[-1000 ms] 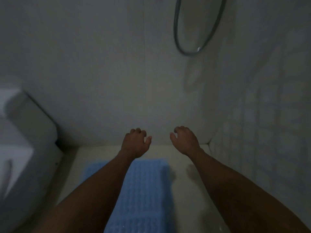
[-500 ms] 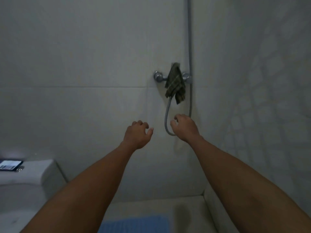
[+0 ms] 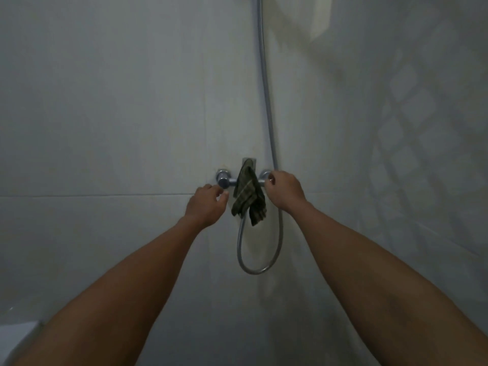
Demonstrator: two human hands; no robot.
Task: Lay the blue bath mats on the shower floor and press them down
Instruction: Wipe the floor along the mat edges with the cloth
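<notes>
No blue bath mat and no shower floor show in this view; I am looking at the tiled wall. My left hand (image 3: 207,204) is raised in front of the wall, just below the left knob of the chrome shower mixer (image 3: 222,178), fingers loosely curled and apart, holding nothing. My right hand (image 3: 285,192) is at the same height and overlaps the mixer's right knob. Its fingers are curled. I cannot tell whether they touch the knob.
A dark checked cloth (image 3: 248,196) hangs over the middle of the mixer between my hands. A grey shower hose (image 3: 266,101) runs down the wall and loops below the mixer. A patterned wall (image 3: 409,128) stands on the right. A white fixture edge (image 3: 15,336) shows bottom left.
The view has swung up from the floor to the wall. The blue mat has dropped out of the bottom of the frame. Both hands kept their raised pose and now sit level with the mixer.
</notes>
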